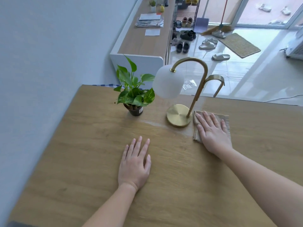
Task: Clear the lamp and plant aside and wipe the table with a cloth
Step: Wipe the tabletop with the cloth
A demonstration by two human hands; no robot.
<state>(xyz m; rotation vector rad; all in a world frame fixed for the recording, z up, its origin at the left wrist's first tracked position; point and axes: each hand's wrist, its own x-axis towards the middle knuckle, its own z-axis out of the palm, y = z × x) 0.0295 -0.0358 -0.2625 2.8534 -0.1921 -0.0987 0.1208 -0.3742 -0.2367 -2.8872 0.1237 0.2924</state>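
A brass lamp [179, 115] with a round base, a curved neck and a white globe shade stands near the far edge of the wooden table [98, 161]. To its left is a small green plant [135, 94] in a dark pot. A folded beige cloth [225, 119] lies flat just right of the lamp base. My right hand [212, 133] presses flat on the cloth, fingers straight. My left hand [135, 164] rests flat on the bare table nearer to me, holding nothing. A pale streak marks the wood in front of the lamp.
A grey wall runs along the table's left side. Beyond the table stands a wooden sideboard [144, 43] with papers and small items. Several shoes and slippers [207, 45], a mat and a broom lie on the tiled floor. A curved brass chair back [216, 82] rises behind the table's far edge.
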